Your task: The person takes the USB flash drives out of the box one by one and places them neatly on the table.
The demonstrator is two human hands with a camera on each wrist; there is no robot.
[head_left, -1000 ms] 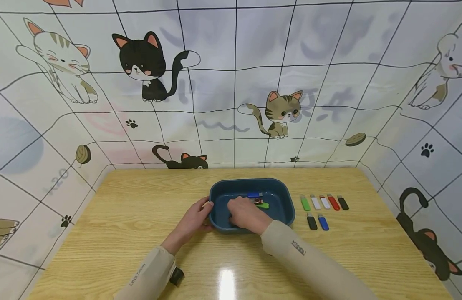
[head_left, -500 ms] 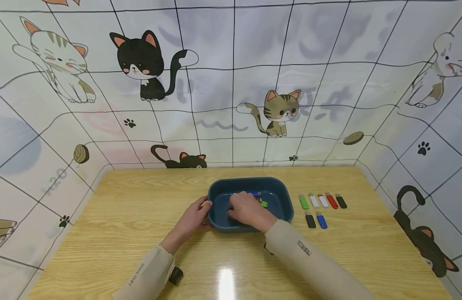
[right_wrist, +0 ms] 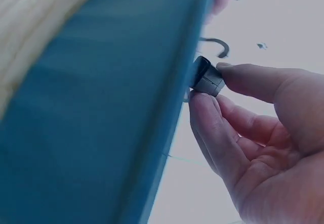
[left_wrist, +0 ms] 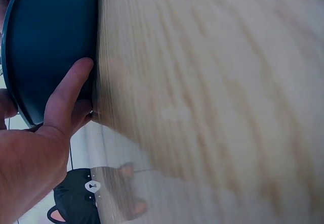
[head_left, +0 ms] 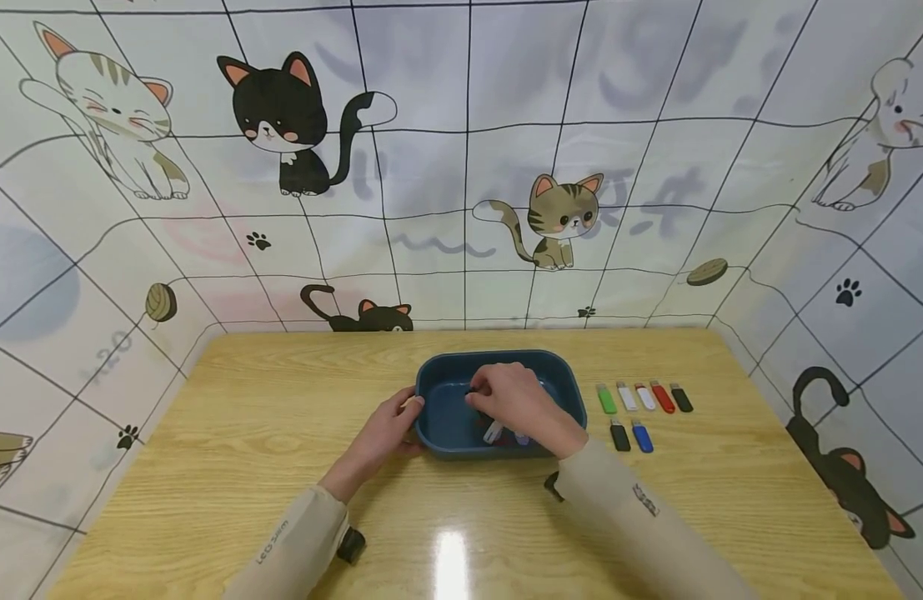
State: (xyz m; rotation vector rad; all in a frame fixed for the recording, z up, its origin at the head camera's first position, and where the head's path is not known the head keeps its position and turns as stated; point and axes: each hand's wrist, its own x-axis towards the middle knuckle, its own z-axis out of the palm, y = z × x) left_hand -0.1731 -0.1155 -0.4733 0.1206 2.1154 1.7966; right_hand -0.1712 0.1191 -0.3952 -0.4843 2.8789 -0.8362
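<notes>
Head view: wooden table (head_left: 266,433), cat-printed wall (head_left: 431,183); my left hand (head_left: 386,429) grips the bin (head_left: 499,356) with sticks (head_left: 494,432), right hand (head_left: 519,402) pinches perhaps a dark stick (right_wrist: 208,80).

Left grip (left_wrist: 40,145) holds dark blue tub (left_wrist: 53,37); wood-grain tabletop (left_wrist: 217,82) alongside; printed black cat (left_wrist: 76,201) below.

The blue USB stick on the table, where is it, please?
In the head view, the blue stick lies right of the tray, in the nearer row, beside a black stick.

A small black-and-grey stick (right_wrist: 209,79) was pinched in the right hand (head_left: 517,402) over the blue, round-cornered tray (head_left: 443,421), which stood flat on the surface (head_left: 281,417).
</notes>
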